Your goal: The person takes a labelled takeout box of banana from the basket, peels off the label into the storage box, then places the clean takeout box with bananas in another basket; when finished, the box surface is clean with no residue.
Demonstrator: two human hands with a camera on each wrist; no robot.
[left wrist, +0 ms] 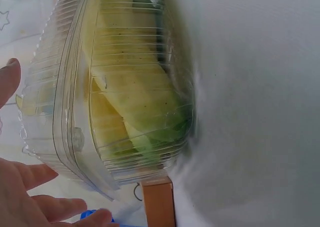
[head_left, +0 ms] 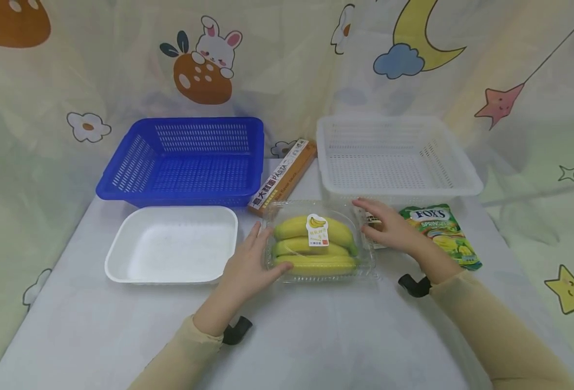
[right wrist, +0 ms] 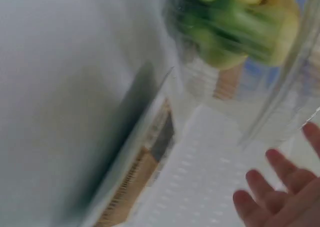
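Left hand [head_left: 249, 269] spread at nine o'clock of clear box [head_left: 326, 278], right hand [head_left: 388, 226] wide near three, contact unclear; uneven grip could tip bananas [head_left: 314, 251].

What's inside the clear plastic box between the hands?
Yellow bananas with green tips lie inside the clear plastic box. A white banana-print sticker hides part of them, and the bananas themselves cover whatever is directly beneath them.

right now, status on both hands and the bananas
Left hand, right hand flank clear box, contact unclear. Bananas inside. Pasta pack close behind.
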